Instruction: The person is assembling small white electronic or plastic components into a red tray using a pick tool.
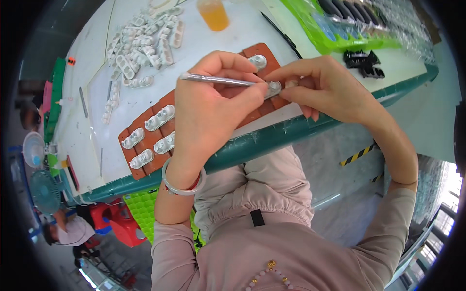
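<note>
head camera view, looking down: a small white oblong plastic-looking piece [273,89] sits between two bare hands on a long reddish-brown slotted board [273,57], near the green-edged rim of a white-topped table [90,150]. from the left hand [201,109] the piece lies to the right, just beyond the thumb tip; from the right hand [332,87] it lies to the left, beside the fingertips. neither hand is clearly the nearer, since fingers close in on both ends. its long axis, as far as it shows, slants from lower left to upper right, much as the board does. the left hand is clenched on a slim silver rod-shaped tool [218,79], whose shaft runs almost level and slopes slightly down toward the piece, crossing that axis at an angle; its working end is hidden by the thumb. the right hand is curled with forefinger and thumb parted around the far end, but whether it pinches anything cannot be told. further left on the board rest white bumpy oblong pieces [160,118], well apart from the working spot; beyond lies a loose heap of white parts [143,41].
</note>
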`<state>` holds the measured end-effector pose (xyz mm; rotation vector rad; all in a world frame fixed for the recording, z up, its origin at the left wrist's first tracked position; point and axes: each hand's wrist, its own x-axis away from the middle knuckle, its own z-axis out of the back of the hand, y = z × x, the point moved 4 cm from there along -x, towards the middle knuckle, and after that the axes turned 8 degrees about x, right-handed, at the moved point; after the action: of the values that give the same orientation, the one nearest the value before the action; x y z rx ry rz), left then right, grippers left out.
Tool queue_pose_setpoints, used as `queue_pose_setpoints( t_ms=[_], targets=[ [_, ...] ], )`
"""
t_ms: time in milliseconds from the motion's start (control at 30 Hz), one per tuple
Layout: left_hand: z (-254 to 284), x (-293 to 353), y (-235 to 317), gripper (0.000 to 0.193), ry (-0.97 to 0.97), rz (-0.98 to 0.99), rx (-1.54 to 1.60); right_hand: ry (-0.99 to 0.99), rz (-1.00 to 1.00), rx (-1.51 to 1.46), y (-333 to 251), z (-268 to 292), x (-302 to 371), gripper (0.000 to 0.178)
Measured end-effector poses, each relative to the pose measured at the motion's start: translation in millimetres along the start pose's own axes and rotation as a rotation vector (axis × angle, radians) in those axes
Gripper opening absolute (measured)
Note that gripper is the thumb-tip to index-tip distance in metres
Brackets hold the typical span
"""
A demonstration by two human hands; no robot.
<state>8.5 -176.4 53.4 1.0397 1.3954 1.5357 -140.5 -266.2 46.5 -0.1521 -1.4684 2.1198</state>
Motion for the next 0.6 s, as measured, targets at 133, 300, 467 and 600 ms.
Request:
queue_pose_setpoints(
  t_ms=[133, 300, 467, 600],
  targets=[
    [-8.3, -5.2, 0.6, 0.023, 0.006, 0.04, -0.062, 0.033, 0.041, -0.085, 8.4, -0.5, -1.4, 0.024],
    [-7.9, -6.3, 0.2, 0.023, 0.012, -0.001, -0.108, 0.027, 0.078, -0.141, 12.3, -0.5, -6.8, 0.02],
    [-3.8, -6.0, 0.9, 0.022, 0.007, 0.015, -0.099, -0.122, -0.078, -0.197, -2.1, 7.2, -19.7, 0.02],
    [-7.2, -6.9, 1.3, 0.018, 0.014, -0.021, -0.172, -0.312, -0.207, -0.21, -0.5, 9.1, -22.0, 0.022]
  ],
)
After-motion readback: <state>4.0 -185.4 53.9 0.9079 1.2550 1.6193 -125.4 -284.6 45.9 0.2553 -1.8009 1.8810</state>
